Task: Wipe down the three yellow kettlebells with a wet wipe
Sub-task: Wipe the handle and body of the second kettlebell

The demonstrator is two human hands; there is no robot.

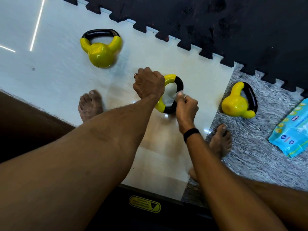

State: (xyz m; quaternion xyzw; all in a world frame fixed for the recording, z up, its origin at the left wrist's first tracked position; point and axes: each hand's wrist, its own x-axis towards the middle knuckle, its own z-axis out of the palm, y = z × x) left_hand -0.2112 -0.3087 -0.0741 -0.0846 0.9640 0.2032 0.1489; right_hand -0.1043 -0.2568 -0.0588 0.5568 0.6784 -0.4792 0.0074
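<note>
Three yellow kettlebells with black handles lie on the floor. The middle kettlebell (173,94) is tipped toward me, its body hidden under my left hand (148,84), which grips it from above. My right hand (186,105) pinches a crumpled white wet wipe (179,95) against the black handle of that kettlebell. A second kettlebell (100,50) lies on its side at the upper left. The third kettlebell (236,102) lies on its side at the right, on the grey marbled floor.
A light blue pack of wet wipes (290,130) lies on the grey floor (250,155) at the far right. Black interlocking foam mats (216,22) cover the far side. My bare feet (90,105) stand either side of the middle kettlebell on the white tile (58,55).
</note>
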